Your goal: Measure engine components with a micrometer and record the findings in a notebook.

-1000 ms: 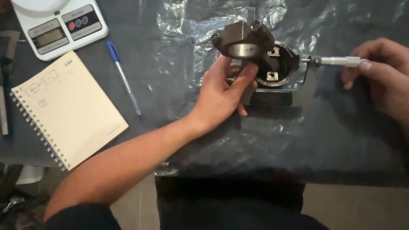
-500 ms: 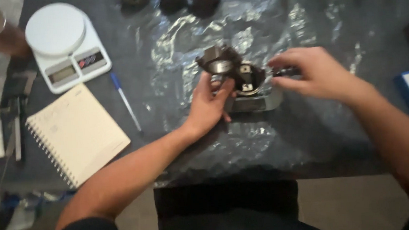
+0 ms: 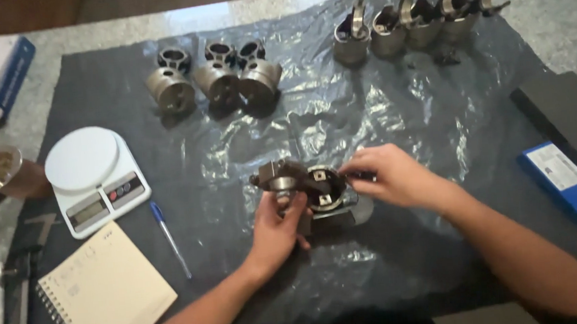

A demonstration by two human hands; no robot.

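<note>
Head view: both hands grip piston [image 3: 317, 190] mid-sheet [image 3: 435, 125]: left [image 3: 276, 230], right [image 3: 387, 175]; open sheet around.

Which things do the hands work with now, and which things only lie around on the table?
In hand:
left hand on metal piston
right hand at measuring tool

Lying about:
white scale
blue pen
spiral notebook
three pistons
blue box

White kitchen scale [image 3: 96, 177], spiral notebook [image 3: 105, 296], blue pen [image 3: 170, 238].

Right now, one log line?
left hand: grips piston | right hand: fingers on micrometer at piston | scale, notebook left
</note>
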